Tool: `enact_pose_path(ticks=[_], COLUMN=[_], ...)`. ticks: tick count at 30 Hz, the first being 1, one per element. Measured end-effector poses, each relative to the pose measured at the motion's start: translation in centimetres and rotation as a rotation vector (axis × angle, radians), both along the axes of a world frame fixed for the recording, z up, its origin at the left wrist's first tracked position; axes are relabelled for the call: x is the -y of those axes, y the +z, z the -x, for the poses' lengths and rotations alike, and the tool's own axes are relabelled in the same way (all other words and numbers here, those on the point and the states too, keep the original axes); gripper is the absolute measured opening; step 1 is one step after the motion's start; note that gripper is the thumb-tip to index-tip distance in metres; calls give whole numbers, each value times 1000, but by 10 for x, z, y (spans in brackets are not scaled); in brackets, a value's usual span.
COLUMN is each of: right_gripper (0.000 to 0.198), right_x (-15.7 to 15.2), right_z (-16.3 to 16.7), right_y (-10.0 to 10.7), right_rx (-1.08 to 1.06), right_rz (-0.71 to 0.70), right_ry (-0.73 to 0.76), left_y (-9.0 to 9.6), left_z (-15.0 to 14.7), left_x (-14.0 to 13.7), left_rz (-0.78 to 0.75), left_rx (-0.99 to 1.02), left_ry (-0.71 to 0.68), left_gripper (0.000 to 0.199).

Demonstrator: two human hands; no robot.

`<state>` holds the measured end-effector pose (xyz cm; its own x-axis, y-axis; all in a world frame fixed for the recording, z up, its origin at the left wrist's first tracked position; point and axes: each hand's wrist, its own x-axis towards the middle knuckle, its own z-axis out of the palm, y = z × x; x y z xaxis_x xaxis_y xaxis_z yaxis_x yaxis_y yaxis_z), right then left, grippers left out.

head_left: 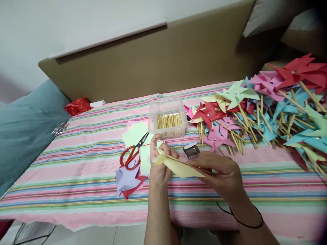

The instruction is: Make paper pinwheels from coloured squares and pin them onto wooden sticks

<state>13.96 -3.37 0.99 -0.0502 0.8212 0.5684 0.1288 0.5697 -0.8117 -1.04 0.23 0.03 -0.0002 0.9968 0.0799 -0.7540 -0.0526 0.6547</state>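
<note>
In the middle of the view my left hand (161, 160) is closed around the pale yellow folded paper of a pinwheel (182, 168), one finger raised. A thin wooden stick (178, 160) lies along the paper's upper edge. My right hand (222, 172) pinches the stick's other end between thumb and fingers. Just beyond the hands sits a small dark case (191, 150) with shiny bits in it. Scissors with red handles (133, 154) rest on pale green paper sheets (136, 133) left of my left hand. Below them lie purple cut paper pieces (128, 178) over red ones.
A clear plastic box (167, 132) of short wooden sticks stands behind my hands. Many finished pinwheels (236, 94) are heaped at the right. A red plastic bag (78, 106) lies at the back left. Striped cloth (84, 177) covers the surface, with a brown backrest (143, 64) behind.
</note>
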Motion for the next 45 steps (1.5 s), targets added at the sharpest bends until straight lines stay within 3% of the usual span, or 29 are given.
enact_pose_path(ticks=[10, 19, 26, 33, 40, 45], right_gripper=[15, 14, 9, 21, 30, 32], right_x=[0, -1, -2, -9, -11, -10], right_z=[1, 6, 14, 14, 12, 12], right_y=[-5, -6, -5, -16, -23, -23], right_rx=[41, -56, -137, -309, -179, -13], right_rz=[-27, 73, 316, 556, 627, 625], right_ry=[-5, -25, -143, -115, -27, -75], left_y=[4, 0, 1, 4, 1, -1], left_z=[-2, 0, -4, -13, -11, -10], left_x=[1, 2, 0, -2, -4, -5], left_rz=[-31, 4, 40, 89, 175, 231], left_rx=[-18, -109, -156, -226, -318, -354], left_ry=[33, 96, 109, 163, 206, 260], left_gripper=[64, 62, 68, 74, 71, 67])
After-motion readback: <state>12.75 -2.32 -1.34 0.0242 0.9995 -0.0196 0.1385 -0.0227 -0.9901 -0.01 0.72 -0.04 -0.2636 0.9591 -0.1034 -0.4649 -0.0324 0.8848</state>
